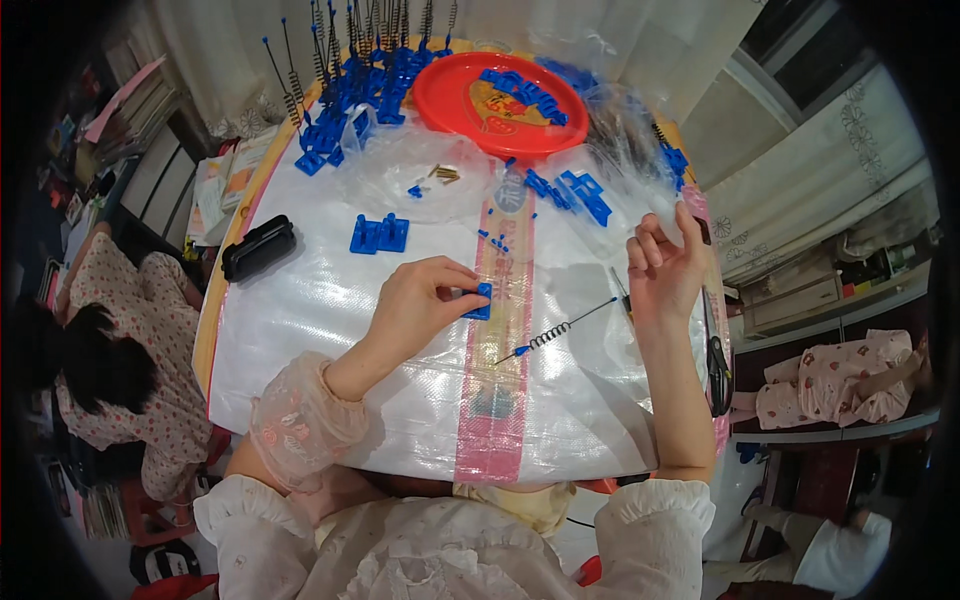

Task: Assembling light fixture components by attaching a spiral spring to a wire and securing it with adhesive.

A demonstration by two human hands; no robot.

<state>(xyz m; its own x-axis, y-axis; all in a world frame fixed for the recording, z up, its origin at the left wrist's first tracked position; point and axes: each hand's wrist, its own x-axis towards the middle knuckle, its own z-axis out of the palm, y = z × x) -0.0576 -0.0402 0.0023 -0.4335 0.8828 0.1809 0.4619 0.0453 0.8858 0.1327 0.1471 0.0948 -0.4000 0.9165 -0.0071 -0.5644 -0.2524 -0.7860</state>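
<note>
White sheet (310,310) forms the surface (590,430); left hand (415,303) pinches blue block (482,309) near centre; right hand (668,272), loosely spread, raised near right edge.

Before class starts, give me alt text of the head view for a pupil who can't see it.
A person's left hand pinches a blue part over a white sheet, the right hand raised. Between them lies a black coiled spring; beyond sits a red tray of blue pieces.
</note>
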